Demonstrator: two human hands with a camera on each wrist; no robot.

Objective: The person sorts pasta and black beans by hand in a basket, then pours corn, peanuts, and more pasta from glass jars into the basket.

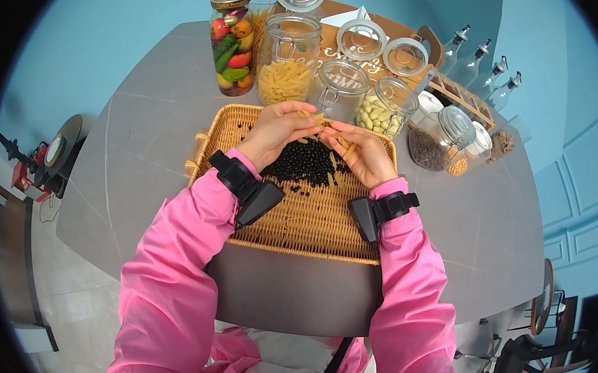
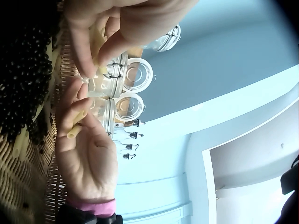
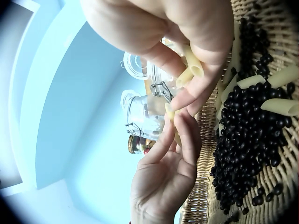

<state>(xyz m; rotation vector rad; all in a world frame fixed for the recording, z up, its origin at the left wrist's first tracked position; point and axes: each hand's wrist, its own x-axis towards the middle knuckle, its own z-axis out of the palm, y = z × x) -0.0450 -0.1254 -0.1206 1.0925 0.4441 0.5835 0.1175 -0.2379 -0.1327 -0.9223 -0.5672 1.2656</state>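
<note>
Over the basket's far side, both hands meet at their fingertips. My left hand (image 1: 276,134) pinches penne (image 2: 97,44) between thumb and fingers. In my right hand (image 1: 365,157), two penne pieces (image 3: 190,70) lie held against the curled fingers. A small pale piece (image 3: 169,111) shows right where the fingertips of both hands come together. Below them, a heap of black beans (image 1: 301,164) lies in the wicker basket (image 1: 281,222), with several loose penne (image 3: 280,106) among the beans.
Behind the basket stand a glass jar of penne (image 1: 283,82), an open clip-lid jar (image 1: 339,90), a jar of pale green beans (image 1: 378,115) and a tall jar of colourful vegetables (image 1: 234,49). Glass bottles (image 1: 474,63) in a wooden rack and more jars (image 1: 429,148) line the right.
</note>
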